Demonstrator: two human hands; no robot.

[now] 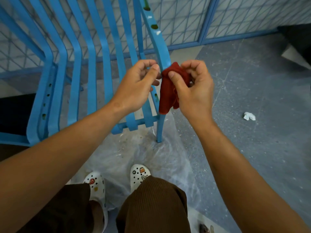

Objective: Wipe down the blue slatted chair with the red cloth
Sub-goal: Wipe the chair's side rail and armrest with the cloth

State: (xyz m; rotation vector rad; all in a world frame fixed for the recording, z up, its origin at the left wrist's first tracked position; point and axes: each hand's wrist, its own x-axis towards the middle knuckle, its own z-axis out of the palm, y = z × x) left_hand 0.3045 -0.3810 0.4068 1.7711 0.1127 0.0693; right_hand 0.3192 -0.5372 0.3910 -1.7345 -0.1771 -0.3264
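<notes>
A speckled grey floor (244,91) under clear plastic sheeting (151,157) holds the blue chair (91,68). At the chair's right rail, the right hand (193,88) pinches the bunched red cloth (170,91); the left hand (138,84) pinches its edge. Bunched so small, the cloth could slip free or wipe poorly.
</notes>
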